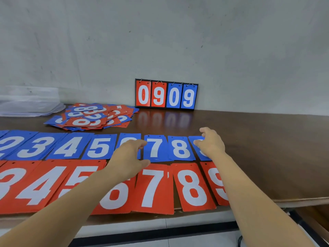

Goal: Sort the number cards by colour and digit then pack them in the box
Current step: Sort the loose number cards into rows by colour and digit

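Number cards [154, 186], thin red and blue rectangles with white digits, lie on the dark brown wooden table [258, 139] in two rows by colour, digits ascending. An unsorted heap [92, 116] waits behind. The left hand [128, 157] presses flat on the blue six stack [130, 137], and the right hand [211, 141] pinches the blue nine stack [204, 156], likely squaring them.

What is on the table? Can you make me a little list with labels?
Blue row: cards 2 to 9 in view
Red row: cards 3 to 9 in view, in front
Mixed pile: red and blue cards, behind the rows
Scoreboard: shows 0909, against the wall
Left hand: rests on blue 6
Right hand: on blue 9, grip unclear
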A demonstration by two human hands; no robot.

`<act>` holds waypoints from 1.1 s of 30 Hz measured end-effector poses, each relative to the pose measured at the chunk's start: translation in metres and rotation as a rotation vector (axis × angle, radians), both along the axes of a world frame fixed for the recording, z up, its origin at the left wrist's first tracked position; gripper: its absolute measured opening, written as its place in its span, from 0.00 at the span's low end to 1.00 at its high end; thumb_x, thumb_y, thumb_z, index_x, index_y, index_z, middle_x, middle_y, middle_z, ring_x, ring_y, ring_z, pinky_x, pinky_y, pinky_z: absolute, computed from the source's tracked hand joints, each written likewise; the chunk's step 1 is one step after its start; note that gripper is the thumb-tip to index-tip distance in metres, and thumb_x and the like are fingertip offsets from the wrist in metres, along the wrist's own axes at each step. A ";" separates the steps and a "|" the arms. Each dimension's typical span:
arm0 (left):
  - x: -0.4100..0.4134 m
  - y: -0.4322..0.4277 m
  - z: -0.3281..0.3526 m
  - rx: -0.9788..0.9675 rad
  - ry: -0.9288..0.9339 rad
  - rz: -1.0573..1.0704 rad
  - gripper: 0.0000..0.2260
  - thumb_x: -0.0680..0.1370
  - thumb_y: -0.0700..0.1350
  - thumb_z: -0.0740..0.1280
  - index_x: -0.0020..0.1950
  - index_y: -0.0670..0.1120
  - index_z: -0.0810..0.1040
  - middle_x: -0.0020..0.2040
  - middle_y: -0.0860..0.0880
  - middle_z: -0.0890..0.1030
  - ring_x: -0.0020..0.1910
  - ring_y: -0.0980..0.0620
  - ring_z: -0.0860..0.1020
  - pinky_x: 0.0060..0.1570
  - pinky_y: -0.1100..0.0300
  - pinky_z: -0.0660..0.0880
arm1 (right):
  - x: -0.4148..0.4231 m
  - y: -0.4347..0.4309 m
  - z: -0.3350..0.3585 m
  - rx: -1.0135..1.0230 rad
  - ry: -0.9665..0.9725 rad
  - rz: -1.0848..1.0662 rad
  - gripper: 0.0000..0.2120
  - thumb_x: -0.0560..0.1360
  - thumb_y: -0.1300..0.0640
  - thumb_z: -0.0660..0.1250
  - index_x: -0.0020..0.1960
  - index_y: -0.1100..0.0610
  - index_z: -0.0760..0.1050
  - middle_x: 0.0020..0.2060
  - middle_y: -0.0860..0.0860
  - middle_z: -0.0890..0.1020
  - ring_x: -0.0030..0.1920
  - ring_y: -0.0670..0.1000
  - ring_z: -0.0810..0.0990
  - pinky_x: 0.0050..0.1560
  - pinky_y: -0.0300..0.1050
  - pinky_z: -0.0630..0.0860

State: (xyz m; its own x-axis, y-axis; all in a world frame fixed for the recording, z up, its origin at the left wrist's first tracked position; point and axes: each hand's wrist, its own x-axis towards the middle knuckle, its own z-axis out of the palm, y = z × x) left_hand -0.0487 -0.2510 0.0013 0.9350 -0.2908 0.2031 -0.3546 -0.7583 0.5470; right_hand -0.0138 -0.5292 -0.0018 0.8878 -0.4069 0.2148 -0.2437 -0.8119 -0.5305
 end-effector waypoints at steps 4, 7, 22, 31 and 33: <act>0.013 0.019 0.012 -0.008 -0.031 0.014 0.29 0.73 0.47 0.73 0.72 0.50 0.68 0.67 0.51 0.74 0.64 0.54 0.73 0.63 0.55 0.72 | 0.004 0.040 0.014 -0.032 -0.013 0.092 0.30 0.75 0.53 0.70 0.74 0.52 0.63 0.68 0.52 0.71 0.65 0.53 0.73 0.58 0.50 0.73; 0.028 0.040 0.020 -0.017 -0.050 0.012 0.29 0.73 0.47 0.73 0.72 0.49 0.68 0.67 0.50 0.74 0.64 0.53 0.73 0.64 0.54 0.72 | 0.014 0.075 0.025 -0.063 -0.022 0.130 0.31 0.75 0.52 0.70 0.75 0.53 0.62 0.69 0.52 0.70 0.64 0.54 0.73 0.57 0.50 0.74; 0.155 0.230 0.033 0.054 0.036 0.141 0.28 0.73 0.48 0.73 0.72 0.49 0.69 0.66 0.50 0.75 0.63 0.50 0.74 0.64 0.52 0.71 | 0.135 0.245 0.046 -0.109 -0.018 0.238 0.28 0.74 0.46 0.70 0.71 0.53 0.66 0.64 0.52 0.74 0.62 0.51 0.75 0.53 0.46 0.76; 0.236 0.308 0.025 0.015 0.074 0.211 0.28 0.73 0.48 0.74 0.71 0.47 0.70 0.65 0.48 0.77 0.61 0.50 0.76 0.60 0.51 0.76 | 0.205 0.308 0.031 -0.039 0.094 0.164 0.27 0.76 0.41 0.65 0.70 0.54 0.68 0.64 0.51 0.76 0.61 0.52 0.75 0.55 0.48 0.75; 0.248 0.312 0.018 0.022 0.079 0.213 0.27 0.73 0.48 0.74 0.71 0.48 0.70 0.65 0.49 0.77 0.61 0.50 0.76 0.60 0.53 0.76 | 0.220 0.322 0.027 -0.013 0.111 0.154 0.25 0.76 0.41 0.64 0.67 0.55 0.71 0.61 0.51 0.78 0.58 0.52 0.77 0.49 0.44 0.73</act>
State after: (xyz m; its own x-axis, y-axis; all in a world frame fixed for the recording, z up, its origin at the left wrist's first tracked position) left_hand 0.1993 0.0610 0.0196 0.9884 -0.0886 0.1230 -0.1422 -0.8233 0.5495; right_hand 0.2062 -0.2069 0.0247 0.9579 -0.2627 0.1163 -0.1729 -0.8505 -0.4967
